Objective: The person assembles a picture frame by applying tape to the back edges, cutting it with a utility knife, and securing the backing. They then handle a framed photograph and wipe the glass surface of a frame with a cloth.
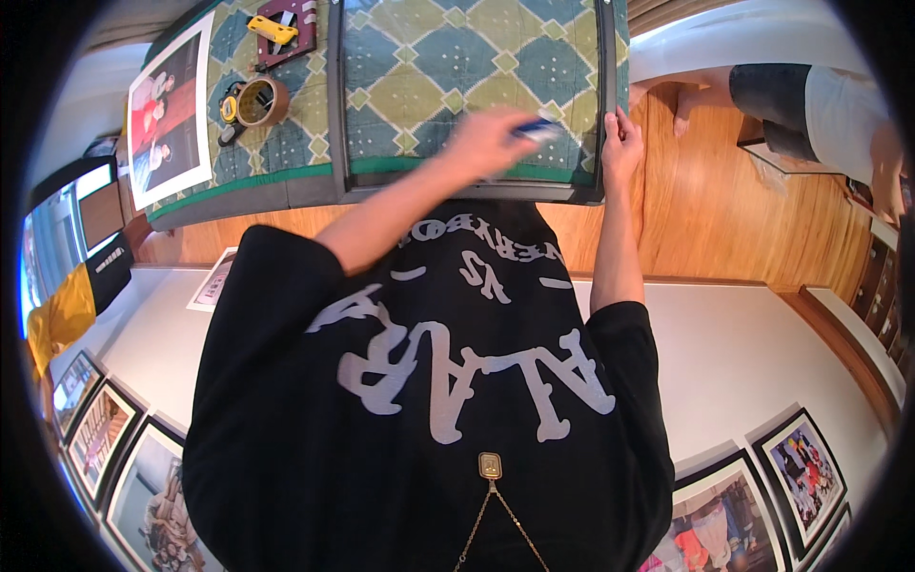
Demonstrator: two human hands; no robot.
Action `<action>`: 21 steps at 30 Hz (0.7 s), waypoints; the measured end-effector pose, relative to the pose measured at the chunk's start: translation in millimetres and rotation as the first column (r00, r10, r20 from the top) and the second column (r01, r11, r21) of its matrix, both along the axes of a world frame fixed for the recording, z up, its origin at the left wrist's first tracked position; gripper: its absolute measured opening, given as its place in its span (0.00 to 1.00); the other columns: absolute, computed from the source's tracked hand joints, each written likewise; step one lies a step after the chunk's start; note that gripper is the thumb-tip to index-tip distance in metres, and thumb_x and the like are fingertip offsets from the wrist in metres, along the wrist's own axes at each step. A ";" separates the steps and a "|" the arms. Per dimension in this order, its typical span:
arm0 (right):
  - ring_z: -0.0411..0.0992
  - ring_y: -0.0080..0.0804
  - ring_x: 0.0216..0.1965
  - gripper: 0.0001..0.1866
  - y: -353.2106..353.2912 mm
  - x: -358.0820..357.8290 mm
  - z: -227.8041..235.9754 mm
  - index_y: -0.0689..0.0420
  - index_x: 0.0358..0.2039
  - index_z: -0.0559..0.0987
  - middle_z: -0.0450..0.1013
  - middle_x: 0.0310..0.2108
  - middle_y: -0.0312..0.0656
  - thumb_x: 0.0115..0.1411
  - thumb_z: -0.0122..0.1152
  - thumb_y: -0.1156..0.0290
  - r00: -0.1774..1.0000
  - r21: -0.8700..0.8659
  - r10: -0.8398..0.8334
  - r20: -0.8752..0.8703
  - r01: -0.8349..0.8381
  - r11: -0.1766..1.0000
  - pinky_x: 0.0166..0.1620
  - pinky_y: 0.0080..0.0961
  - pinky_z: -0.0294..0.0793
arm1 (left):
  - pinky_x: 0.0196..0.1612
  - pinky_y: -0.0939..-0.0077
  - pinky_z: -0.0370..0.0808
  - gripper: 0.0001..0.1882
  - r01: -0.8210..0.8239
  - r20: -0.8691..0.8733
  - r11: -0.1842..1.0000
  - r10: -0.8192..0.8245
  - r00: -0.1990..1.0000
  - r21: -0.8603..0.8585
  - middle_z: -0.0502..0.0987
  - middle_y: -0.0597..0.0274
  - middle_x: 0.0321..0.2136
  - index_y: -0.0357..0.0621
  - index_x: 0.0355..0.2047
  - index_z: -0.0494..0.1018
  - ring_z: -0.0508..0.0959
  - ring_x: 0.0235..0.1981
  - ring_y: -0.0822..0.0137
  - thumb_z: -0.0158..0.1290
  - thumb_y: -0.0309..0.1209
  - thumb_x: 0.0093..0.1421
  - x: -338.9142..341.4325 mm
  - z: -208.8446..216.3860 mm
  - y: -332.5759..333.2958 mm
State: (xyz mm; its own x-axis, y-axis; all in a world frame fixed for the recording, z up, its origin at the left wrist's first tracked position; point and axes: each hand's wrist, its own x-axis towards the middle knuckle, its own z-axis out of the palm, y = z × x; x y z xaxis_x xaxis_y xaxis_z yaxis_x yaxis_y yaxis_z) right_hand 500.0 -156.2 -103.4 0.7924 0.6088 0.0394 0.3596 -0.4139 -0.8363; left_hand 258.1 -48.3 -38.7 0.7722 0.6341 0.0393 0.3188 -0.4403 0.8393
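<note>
A large dark picture frame (338, 95) lies on a bed-like surface spread with a green patterned quilt (310, 124). A clear pane seems to fill it, with the quilt showing through. Over its near right part, my left hand (488, 145) is closed on a small blue and white object (537, 128); motion blur hides its kind. The near right corner of the frame is where my right hand (622, 141) grips the outer side bar, fingers closed around the edge.
Left of the frame lie a photo print (172, 110), a roll of tape (262, 102), a tape measure (231, 103), a yellow utility knife (273, 30) and a maroon frame piece (297, 43). A person (772, 95) is at right on the wooden floor (701, 210). Framed photos (805, 458) hang behind me.
</note>
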 end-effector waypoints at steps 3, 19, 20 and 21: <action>0.64 0.25 0.27 0.20 1.2 -5.8 8.4 0.60 0.48 0.80 0.65 0.26 0.36 0.60 0.63 0.60 0.999 0.007 -0.023 -0.044 0.024 1.000 0.33 0.23 0.66 | 0.41 0.64 0.77 0.23 -0.012 -0.180 0.983 0.046 0.983 0.181 0.77 0.55 0.36 0.51 0.48 0.76 0.78 0.37 0.52 0.61 0.30 0.50 -107.6 20.1 54.5; 0.65 0.22 0.27 0.19 5.3 -8.3 9.6 0.60 0.48 0.80 0.64 0.28 0.34 0.60 0.64 0.63 0.998 0.015 -0.013 -0.054 0.014 1.000 0.33 0.20 0.67 | 0.38 0.67 0.76 0.22 0.611 -0.363 0.737 -0.506 0.782 0.289 0.73 0.70 0.37 0.59 0.40 0.78 0.73 0.40 0.63 0.57 0.23 0.43 -81.9 2.2 39.7; 0.65 0.22 0.28 0.19 5.1 -8.2 12.2 0.60 0.48 0.80 0.64 0.28 0.34 0.60 0.64 0.63 0.997 0.018 -0.019 -0.072 0.020 1.000 0.33 0.20 0.67 | 0.37 0.67 0.76 0.21 0.634 -0.362 0.716 -0.531 0.766 0.291 0.73 0.72 0.37 0.60 0.40 0.78 0.73 0.40 0.64 0.57 0.24 0.43 -70.3 0.3 38.2; 0.65 0.21 0.28 0.19 5.0 -8.7 13.1 0.60 0.48 0.80 0.64 0.29 0.33 0.60 0.64 0.64 0.996 0.022 -0.021 -0.091 0.023 0.999 0.33 0.20 0.68 | 0.37 0.68 0.76 0.21 0.640 -0.337 0.708 -0.549 0.765 0.298 0.73 0.72 0.37 0.60 0.40 0.78 0.73 0.40 0.64 0.57 0.24 0.43 -59.5 -1.9 35.6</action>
